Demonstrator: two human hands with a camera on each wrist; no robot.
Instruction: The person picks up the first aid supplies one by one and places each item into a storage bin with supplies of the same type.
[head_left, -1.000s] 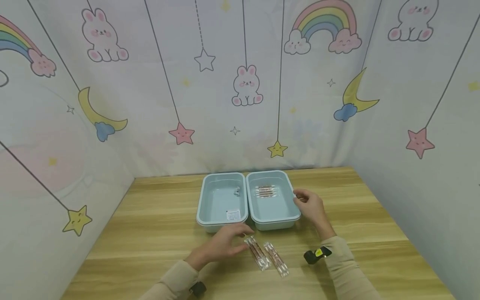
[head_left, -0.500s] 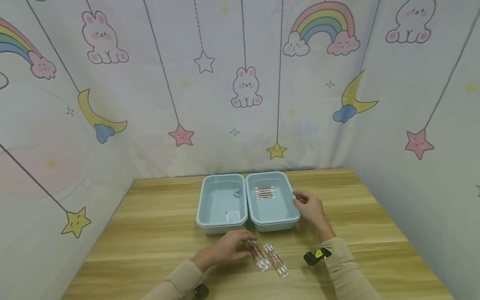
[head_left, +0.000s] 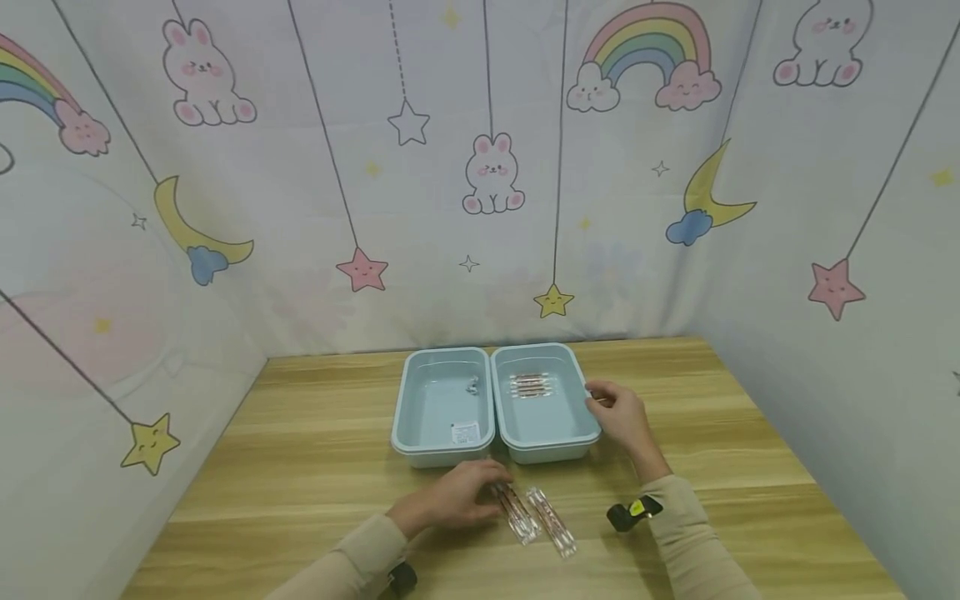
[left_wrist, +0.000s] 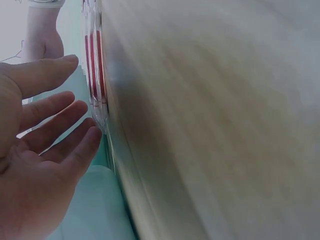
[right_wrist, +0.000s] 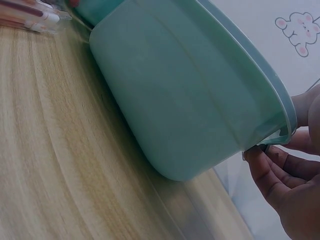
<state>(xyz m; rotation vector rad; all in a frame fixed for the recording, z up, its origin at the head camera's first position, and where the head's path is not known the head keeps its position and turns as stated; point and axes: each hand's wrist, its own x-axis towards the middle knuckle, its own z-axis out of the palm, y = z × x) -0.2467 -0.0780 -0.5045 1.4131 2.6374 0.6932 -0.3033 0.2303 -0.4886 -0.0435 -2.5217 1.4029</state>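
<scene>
In the head view my left hand (head_left: 467,495) is at the upper end of a transparent pack of iodine swabs (head_left: 520,515) on the table. The left wrist view shows its fingers spread and slightly bent, fingertips close beside the pack (left_wrist: 94,60); whether they touch it I cannot tell. A second swab pack (head_left: 552,522) lies just right of the first. My right hand (head_left: 621,417) holds the right rim of the right pale-blue bin (head_left: 551,451); fingers curl at that edge in the right wrist view, where a small dark bit shows between them.
Several swabs (head_left: 531,385) lie in the right bin. The left bin (head_left: 442,457), standing against it, contains a white label (head_left: 466,432) and a small crumpled piece (head_left: 473,385). A wood-grain table (head_left: 315,450) carries everything, with printed cloth walls (head_left: 420,208) around it.
My left hand has shifted slightly right and toward me, its fingers now over the near swab pack's upper end. The right hand stays at the bin's rim.
</scene>
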